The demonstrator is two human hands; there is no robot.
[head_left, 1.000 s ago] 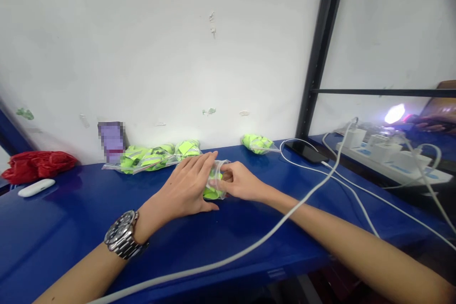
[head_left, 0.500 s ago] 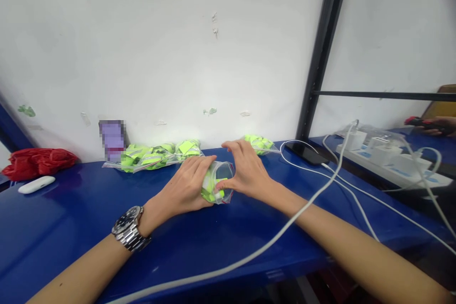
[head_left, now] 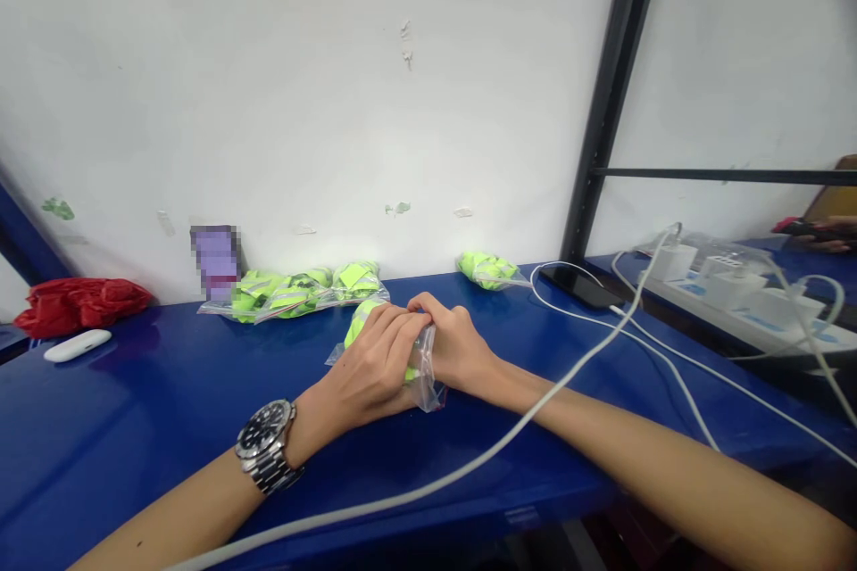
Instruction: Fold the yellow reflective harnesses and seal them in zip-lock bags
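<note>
At the far-left corner of the blue table [head_left: 167, 410] lies a red bag [head_left: 84, 303], with a white case [head_left: 78, 346] before it. Three bagged green bundles [head_left: 298, 293] line the back edge. Midway between back and front edges, the left hand [head_left: 381, 357] is clamped over another bagged bundle [head_left: 360, 321]. The right hand [head_left: 459, 348] curls against the bag's loose right end, fingertips meeting the left's; whether it grips the plastic is hidden. A lone bundle [head_left: 488, 269] sits rightward by the back edge. The step seems to be tucking the contents in; the next move calls for a steady left hold and a free bag mouth.
</note>
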